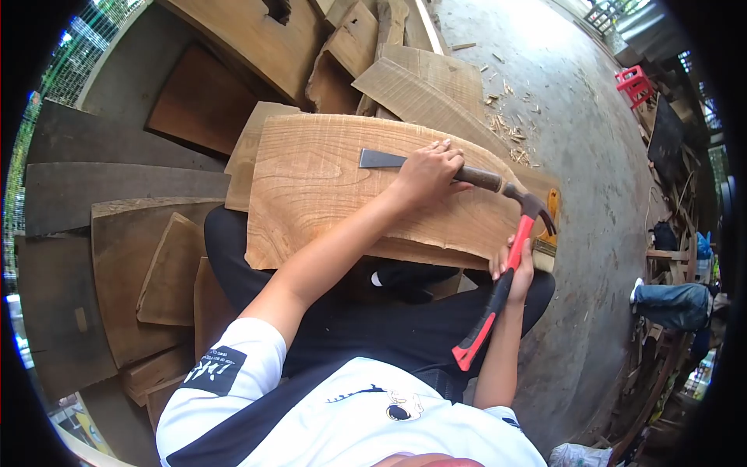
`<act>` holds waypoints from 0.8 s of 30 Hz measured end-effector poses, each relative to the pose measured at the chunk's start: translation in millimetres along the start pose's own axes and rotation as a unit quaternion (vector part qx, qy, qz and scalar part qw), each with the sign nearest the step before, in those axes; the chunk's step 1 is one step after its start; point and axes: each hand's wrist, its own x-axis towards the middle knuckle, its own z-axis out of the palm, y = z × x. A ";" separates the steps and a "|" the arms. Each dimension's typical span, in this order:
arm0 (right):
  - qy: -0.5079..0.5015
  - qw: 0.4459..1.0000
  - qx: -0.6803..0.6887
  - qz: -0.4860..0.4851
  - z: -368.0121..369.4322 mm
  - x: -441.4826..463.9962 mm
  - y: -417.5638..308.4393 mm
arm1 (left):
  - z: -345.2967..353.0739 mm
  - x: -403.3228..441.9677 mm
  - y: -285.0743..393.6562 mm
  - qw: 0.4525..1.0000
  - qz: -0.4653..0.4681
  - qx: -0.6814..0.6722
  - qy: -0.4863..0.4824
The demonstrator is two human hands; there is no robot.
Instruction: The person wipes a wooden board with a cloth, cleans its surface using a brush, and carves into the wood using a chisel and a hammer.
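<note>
A thick wooden board [311,179] with visible grain lies across my lap. My left hand [428,171] rests over the board, its fingers wrapped round a chisel [380,159]. The chisel's flat metal blade points left along the board and its brown handle sticks out to the right. My right hand [517,268] grips the red and black handle of a claw hammer [486,319]. The hammer's head is beside the butt of the chisel handle; whether they touch I cannot tell. Just right of the board is a brush [551,222] with an orange handle and pale bristles.
Loose planks [257,47] lie in front, and more slabs [140,272] lean on the left. Wood chips [510,128] are scattered over the concrete floor [591,179]. At the far right are a red stool [635,86], another person's legs in jeans [673,303] and piled scrap.
</note>
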 end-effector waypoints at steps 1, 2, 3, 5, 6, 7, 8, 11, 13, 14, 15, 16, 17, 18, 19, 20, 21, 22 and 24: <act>-0.002 1.000 0.000 0.003 2.8 2.3 1.8 | -0.1 -0.1 0.4 1.000 0.001 0.002 0.001; 0.049 0.998 0.022 -0.014 7.2 6.4 5.1 | -0.3 -0.8 0.4 1.000 0.002 0.004 0.002; 0.100 0.993 0.044 -0.031 13.9 7.2 6.5 | 0.1 -2.3 0.7 1.000 -0.002 0.003 0.001; 0.102 0.995 0.005 -0.017 17.1 6.1 4.1 | 0.2 -0.4 -0.3 1.000 0.008 0.009 0.000; 0.056 0.998 -0.022 -0.001 8.5 5.1 3.2 | 1.4 0.0 -0.5 1.000 0.010 0.010 0.000; 0.009 0.999 -0.048 0.016 0.6 4.4 2.5 | 2.9 -0.8 -1.3 1.000 0.009 0.015 0.008; -0.007 0.999 -0.033 0.015 -6.1 4.7 1.1 | 4.3 -1.8 -2.8 1.000 0.008 0.020 0.016; 0.020 0.999 0.021 -0.016 -3.1 6.0 5.3 | -0.8 -0.9 -0.6 1.000 -0.006 0.013 -0.016; 0.039 0.999 0.032 -0.015 7.2 7.7 7.1 | -3.3 -0.8 0.8 1.000 -0.011 0.006 -0.026; 0.053 0.998 0.020 -0.010 13.8 6.9 5.8 | -4.5 0.2 1.0 0.999 -0.014 0.002 -0.034; 0.011 1.000 -0.007 0.011 11.1 7.3 5.5 | -2.3 -0.5 0.5 0.999 -0.013 0.002 -0.034; -0.001 1.000 -0.014 0.012 5.6 6.8 3.5 | -0.4 -1.1 -0.3 1.000 -0.006 0.009 -0.019; -0.015 1.000 -0.021 0.014 -0.4 5.5 1.7 | 1.1 -1.8 -2.1 1.000 0.000 0.016 -0.003; -0.014 1.000 -0.008 0.007 -1.1 5.2 0.3 | 0.1 -1.1 -2.6 1.000 -0.001 0.017 -0.003; -0.015 1.000 -0.009 0.009 0.6 6.2 2.5 | -0.5 -0.8 -2.3 1.000 -0.002 0.003 -0.005; 0.023 1.000 0.010 -0.016 3.2 6.7 5.6 | -1.0 -1.8 -1.5 1.000 -0.005 -0.012 -0.007; 0.063 0.997 0.027 -0.042 8.2 6.2 6.4 | -0.7 -3.3 -1.1 1.000 -0.008 -0.014 -0.008; 0.061 0.998 0.016 -0.026 12.6 5.7 4.0 | -0.6 -2.8 -1.0 1.000 -0.009 -0.018 -0.008; 0.025 1.000 -0.016 -0.004 7.4 4.3 -1.4 | 0.1 -0.2 -0.9 1.000 -0.005 -0.023 -0.008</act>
